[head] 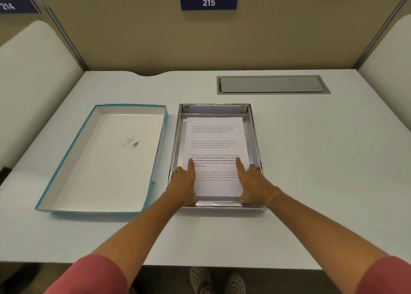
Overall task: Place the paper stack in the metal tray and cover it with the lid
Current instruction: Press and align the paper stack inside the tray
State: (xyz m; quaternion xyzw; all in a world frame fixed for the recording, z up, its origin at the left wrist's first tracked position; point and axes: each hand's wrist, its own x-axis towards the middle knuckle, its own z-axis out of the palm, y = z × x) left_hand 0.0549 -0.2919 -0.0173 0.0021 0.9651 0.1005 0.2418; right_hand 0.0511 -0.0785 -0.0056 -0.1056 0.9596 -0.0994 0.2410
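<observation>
A white paper stack (214, 142) with printed text lies flat inside the shiny metal tray (255, 135) at the middle of the desk. My left hand (183, 182) rests on the stack's near left corner, index finger stretched out on the sheet. My right hand (251, 181) rests on the near right corner the same way, thumb at the stack's front edge. Both hands press on the paper; neither lifts it. The lid (104, 160), a teal-edged cardboard box top, lies upside down to the left of the tray, its white inside showing a small dark scribble.
A grey cable hatch (272, 84) is set into the white desk (311, 171) behind the tray on the right. Beige partition walls enclose the desk at the back and both sides. A blue sign reading 215 (208, 2) hangs above.
</observation>
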